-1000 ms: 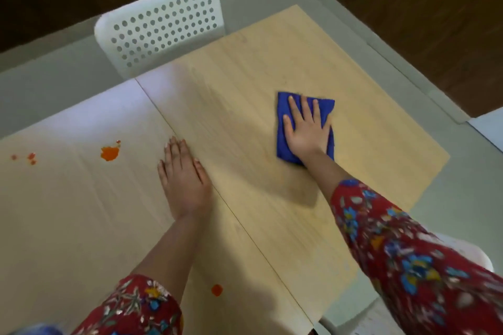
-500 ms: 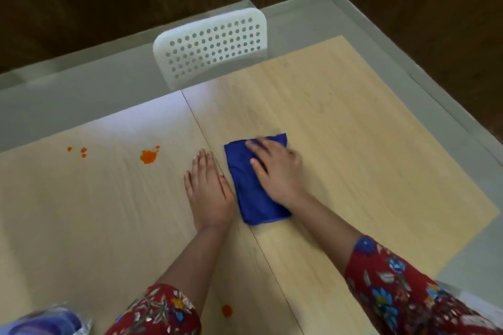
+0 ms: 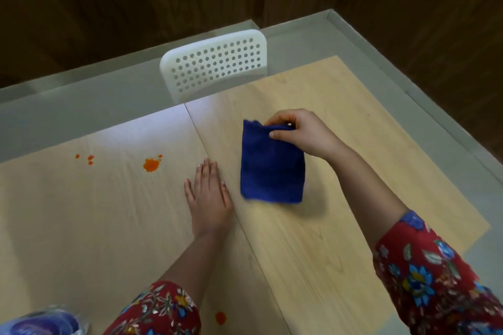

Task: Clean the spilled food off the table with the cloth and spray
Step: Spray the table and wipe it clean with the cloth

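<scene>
Spanning the view, a pale wood counter (image 3: 340, 239), white perforated chair (image 3: 215, 62) behind it, blue cloth (image 3: 272, 168) held up over the counter's right half, right hand (image 3: 302, 133) pinching its top edge, left hand (image 3: 208, 198) flat on the counter with fingers together, orange spill (image 3: 151, 164) just left of it.

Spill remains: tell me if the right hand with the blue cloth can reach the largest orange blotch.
Probably yes: the right hand and blue cloth need only cross over the flat left hand lying between them and the orange blotch.

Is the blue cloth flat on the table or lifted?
Lifted: the right hand pinches the blue cloth by its top edge, and it hangs down.
</scene>
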Demonstrator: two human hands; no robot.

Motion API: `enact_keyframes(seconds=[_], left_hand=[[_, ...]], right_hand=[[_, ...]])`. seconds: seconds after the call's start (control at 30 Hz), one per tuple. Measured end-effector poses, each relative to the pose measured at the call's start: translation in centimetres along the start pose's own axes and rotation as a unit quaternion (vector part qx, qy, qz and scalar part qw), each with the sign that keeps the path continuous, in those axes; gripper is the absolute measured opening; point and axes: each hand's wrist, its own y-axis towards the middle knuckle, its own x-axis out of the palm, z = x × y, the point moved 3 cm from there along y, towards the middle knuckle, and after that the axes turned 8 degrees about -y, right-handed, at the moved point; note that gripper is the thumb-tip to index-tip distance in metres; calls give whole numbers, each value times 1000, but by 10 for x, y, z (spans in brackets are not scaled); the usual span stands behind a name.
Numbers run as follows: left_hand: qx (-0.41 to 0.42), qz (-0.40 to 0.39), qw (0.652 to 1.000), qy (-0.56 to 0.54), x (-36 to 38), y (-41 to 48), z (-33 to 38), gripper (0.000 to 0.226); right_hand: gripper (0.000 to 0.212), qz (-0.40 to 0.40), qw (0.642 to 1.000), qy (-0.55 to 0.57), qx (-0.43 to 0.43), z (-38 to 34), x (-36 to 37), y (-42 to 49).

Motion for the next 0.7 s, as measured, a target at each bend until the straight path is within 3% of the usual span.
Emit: enact_keyframes(seconds=[0.13, 0.2, 0.33, 0.47, 0.5, 0.57, 0.63, 0.7], left_hand=[[1, 9, 1000, -5, 0, 0, -1, 58], [-3, 17, 1000, -10, 0, 0, -1, 58], [-5, 37, 998, -50, 0, 1, -2, 56], [-13, 35, 998, -44, -1, -1, 0, 62], [-11, 29, 999, -37, -1, -1, 0, 63], [-10, 24, 999, -21, 1, -1, 0, 63], [-13, 19, 1000, -3, 2, 0, 0, 63], [-18, 19, 999, 18, 4, 1, 0, 63]], right_hand=[[24, 49, 985, -98, -131, -33, -1, -25], [27, 45, 975, -150, -158, -29, 25, -31], [22, 13, 988, -120, -95, -8, 74, -34], [30, 68, 997, -32, 14, 14, 56, -5], [39, 53, 993, -99, 39, 23, 50, 4], [61, 22, 949, -310, 49, 38, 47, 18], [63, 30, 924, -377, -52, 42, 60, 29], [57, -17, 911, -388, -142, 43, 91, 26]])
